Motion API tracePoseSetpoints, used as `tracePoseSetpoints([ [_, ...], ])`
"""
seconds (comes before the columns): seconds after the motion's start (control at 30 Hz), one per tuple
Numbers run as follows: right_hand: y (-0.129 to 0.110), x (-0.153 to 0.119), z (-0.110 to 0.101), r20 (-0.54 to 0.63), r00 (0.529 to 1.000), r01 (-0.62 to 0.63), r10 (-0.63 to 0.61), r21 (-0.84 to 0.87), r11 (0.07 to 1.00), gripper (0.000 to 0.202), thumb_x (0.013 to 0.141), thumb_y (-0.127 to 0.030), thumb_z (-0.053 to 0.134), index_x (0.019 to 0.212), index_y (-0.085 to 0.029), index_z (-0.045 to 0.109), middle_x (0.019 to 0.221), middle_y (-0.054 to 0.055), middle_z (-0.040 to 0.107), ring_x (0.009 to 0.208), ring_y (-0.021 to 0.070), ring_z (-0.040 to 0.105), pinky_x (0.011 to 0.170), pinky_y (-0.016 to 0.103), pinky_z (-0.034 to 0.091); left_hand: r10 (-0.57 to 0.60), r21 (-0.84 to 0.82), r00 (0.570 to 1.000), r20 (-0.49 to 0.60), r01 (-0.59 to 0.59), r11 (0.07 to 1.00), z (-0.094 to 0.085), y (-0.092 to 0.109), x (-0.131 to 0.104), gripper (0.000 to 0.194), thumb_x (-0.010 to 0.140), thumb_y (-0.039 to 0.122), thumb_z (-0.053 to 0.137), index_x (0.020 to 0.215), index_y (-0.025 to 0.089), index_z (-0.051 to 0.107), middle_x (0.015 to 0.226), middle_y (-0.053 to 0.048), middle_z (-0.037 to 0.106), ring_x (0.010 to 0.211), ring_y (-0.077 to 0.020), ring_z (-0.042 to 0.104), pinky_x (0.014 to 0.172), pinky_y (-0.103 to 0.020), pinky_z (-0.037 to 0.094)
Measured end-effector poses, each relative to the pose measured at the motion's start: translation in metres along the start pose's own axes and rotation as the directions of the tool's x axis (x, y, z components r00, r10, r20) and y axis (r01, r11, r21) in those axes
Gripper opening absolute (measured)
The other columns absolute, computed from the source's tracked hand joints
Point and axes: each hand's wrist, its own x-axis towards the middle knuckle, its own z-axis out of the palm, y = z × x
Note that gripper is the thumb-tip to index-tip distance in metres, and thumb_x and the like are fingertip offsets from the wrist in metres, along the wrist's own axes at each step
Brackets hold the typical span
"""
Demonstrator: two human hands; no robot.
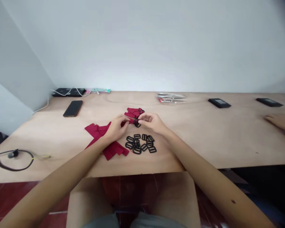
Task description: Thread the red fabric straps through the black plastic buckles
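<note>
My left hand (118, 127) pinches a short red fabric strip (131, 121) above the table. At the strip's right end is a black slide buckle (137, 123), and the closed fingertips of my right hand (151, 123) are on it. Just beyond lie more red strips with black buckles (133, 112) at their ends. A pile of plain red strips (115, 150) spreads under and around my left forearm, which covers part of it. Loose black buckles (144, 147), several of them, lie on the table in front of my hands.
On the wooden table (192, 139) a phone (72, 108) and a black case with a white cable (68, 92) lie at the left. A cord loop (16, 160) is front left. Flat packets (171, 98) and black devices (219, 103) line the back. Another person's hand (279, 121) rests far right.
</note>
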Motion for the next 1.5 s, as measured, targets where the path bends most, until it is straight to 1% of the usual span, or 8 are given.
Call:
tracePoseSetpoints([
  [0.17, -0.003, 0.015, 0.023, -0.076, 0.995, -0.038, 0.062, 0.288, 0.957, 0.038, 0.072, -0.045, 0.096, 0.092, -0.020, 0.075, 0.086, 0.002, 0.072, 0.070, 0.0135, 0.061, 0.069, 0.029, 0.054, -0.095, -0.132, 0.992, -0.087, 0.083, 0.988, 0.000, -0.008, 0.003, 0.014, 0.099, 0.026, 0.062, 0.102, 0.020, 0.074, 0.098, -0.006, 0.075, 0.088, -0.0210, 0.070, 0.081, -0.035, 0.057],
  [0.47, 0.003, 0.007, 0.044, -0.047, 0.986, -0.113, 0.159, 0.514, 0.850, 0.040, 0.065, -0.040, 0.101, 0.090, -0.021, 0.076, 0.086, -0.001, 0.072, 0.071, 0.0113, 0.063, 0.069, 0.025, 0.055, -0.020, -0.204, 0.995, -0.094, 0.001, 0.979, 0.002, 0.003, 0.001, 0.014, 0.100, 0.025, 0.060, 0.101, 0.019, 0.073, 0.099, -0.006, 0.073, 0.088, -0.0190, 0.068, 0.079, -0.032, 0.055],
  [0.6, 0.008, 0.007, 0.045, -0.085, 0.984, -0.105, 0.160, 0.452, 0.886, 0.043, 0.069, -0.050, 0.098, 0.090, -0.021, 0.074, 0.082, 0.001, 0.073, 0.069, 0.0144, 0.066, 0.069, 0.029, 0.057, -0.046, -0.220, 0.994, -0.097, 0.024, 0.975, 0.001, 0.007, 0.001, 0.015, 0.099, 0.026, 0.060, 0.101, 0.020, 0.074, 0.099, -0.007, 0.076, 0.090, -0.0200, 0.070, 0.082, -0.033, 0.056],
  [0.73, 0.009, 0.008, 0.045, -0.202, 0.979, 0.017, 0.026, 0.207, 0.978, 0.043, 0.077, -0.059, 0.089, 0.089, -0.021, 0.075, 0.070, 0.002, 0.071, 0.063, 0.0163, 0.063, 0.063, 0.031, 0.054, -0.098, -0.281, 0.987, -0.127, 0.059, 0.958, 0.004, 0.007, 0.001, 0.016, 0.097, 0.029, 0.067, 0.106, 0.019, 0.076, 0.098, -0.007, 0.079, 0.086, -0.0190, 0.072, 0.080, -0.032, 0.059],
  [0.87, 0.004, 0.006, 0.045, -0.179, 0.983, 0.057, -0.040, 0.092, 0.994, 0.045, 0.076, -0.062, 0.089, 0.082, -0.022, 0.070, 0.074, 0.002, 0.070, 0.063, 0.0164, 0.062, 0.060, 0.031, 0.053, -0.106, -0.302, 0.980, -0.167, 0.052, 0.952, 0.008, 0.005, 0.000, 0.022, 0.095, 0.031, 0.072, 0.111, 0.018, 0.077, 0.104, -0.009, 0.081, 0.092, -0.0206, 0.076, 0.084, -0.034, 0.063],
  [1.1, 0.001, 0.005, 0.045, -0.100, 0.995, 0.006, 0.011, 0.176, 0.984, 0.051, 0.076, -0.068, 0.086, 0.081, -0.023, 0.066, 0.068, 0.000, 0.068, 0.058, 0.0158, 0.061, 0.059, 0.031, 0.053, 0.126, -0.183, 0.984, -0.127, -0.149, 0.972, 0.001, 0.011, 0.000, 0.031, 0.089, 0.029, 0.081, 0.118, 0.021, 0.077, 0.116, -0.010, 0.079, 0.110, -0.0253, 0.075, 0.102, -0.043, 0.061],
  [1.27, 0.001, 0.005, 0.044, -0.105, 0.994, 0.026, -0.002, 0.226, 0.974, 0.045, 0.081, -0.062, 0.085, 0.074, -0.022, 0.066, 0.061, -0.002, 0.060, 0.055, 0.0133, 0.053, 0.058, 0.029, 0.049, 0.115, -0.095, 0.988, -0.102, -0.125, 0.988, -0.005, 0.013, 0.001, 0.028, 0.094, 0.035, 0.079, 0.118, 0.022, 0.076, 0.115, -0.010, 0.079, 0.109, -0.0250, 0.074, 0.100, -0.043, 0.061],
  [1.5, -0.009, 0.005, 0.035, -0.188, 0.979, 0.030, 0.081, 0.519, 0.854, 0.038, 0.078, -0.047, 0.085, 0.069, -0.022, 0.057, 0.107, 0.005, 0.076, 0.061, 0.0117, 0.053, 0.056, 0.030, 0.052, 0.048, -0.004, 0.997, -0.065, -0.048, 0.999, -0.005, 0.004, 0.002, 0.032, 0.092, 0.039, 0.081, 0.119, 0.023, 0.076, 0.114, -0.008, 0.079, 0.102, -0.0246, 0.075, 0.094, -0.040, 0.061],
])
